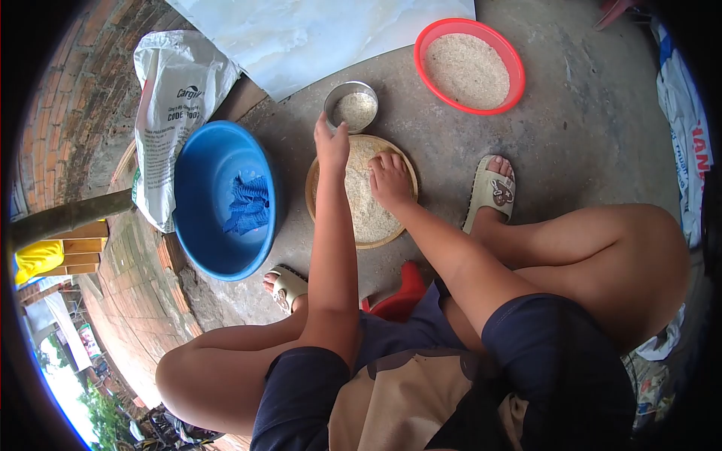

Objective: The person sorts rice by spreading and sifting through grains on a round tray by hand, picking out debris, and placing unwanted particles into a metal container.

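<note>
In the head view, the person's left hand [332,141] has its thumb and fingers parted around the near rim of a silvery metal tin [350,88], which stands at the far edge of the round tray [414,185] and contains some pale grain. The tray lies on the floor between the feet, and its grain [366,214] looks cream-coloured, fine and loosely spread up to the tan rim. The right hand [389,179] rests upon this grain with fingers bent, but one cannot tell whether they pinch anything.
</note>
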A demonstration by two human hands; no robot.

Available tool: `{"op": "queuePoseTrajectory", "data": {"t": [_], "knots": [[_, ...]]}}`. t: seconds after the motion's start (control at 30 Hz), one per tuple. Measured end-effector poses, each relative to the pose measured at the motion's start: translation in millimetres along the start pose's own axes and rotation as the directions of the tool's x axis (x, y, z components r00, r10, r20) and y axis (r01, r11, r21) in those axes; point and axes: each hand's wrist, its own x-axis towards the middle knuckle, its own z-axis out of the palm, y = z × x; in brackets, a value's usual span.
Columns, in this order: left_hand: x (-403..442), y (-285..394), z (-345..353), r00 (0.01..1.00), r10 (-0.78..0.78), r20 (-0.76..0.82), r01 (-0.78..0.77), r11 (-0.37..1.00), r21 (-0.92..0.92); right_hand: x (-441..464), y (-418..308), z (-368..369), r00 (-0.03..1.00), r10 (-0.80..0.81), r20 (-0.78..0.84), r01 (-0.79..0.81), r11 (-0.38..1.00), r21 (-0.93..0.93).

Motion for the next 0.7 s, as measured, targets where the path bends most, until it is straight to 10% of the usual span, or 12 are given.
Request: {"op": "queuePoseTrajectory", "data": {"t": [0.23,0.7], "knots": [[2,-38,-39,0.871,-0.246,0.425,0.294,0.955,-0.049,7,3,2,0.999,0.041,-0.022,-0.038,0.992,0.117],[-49,-46,21,0.884,0.384,0.266,-0.443,0.869,0.219,22,0,18,0.915,0.319,-0.245,-0.210,0.899,0.385]]}}
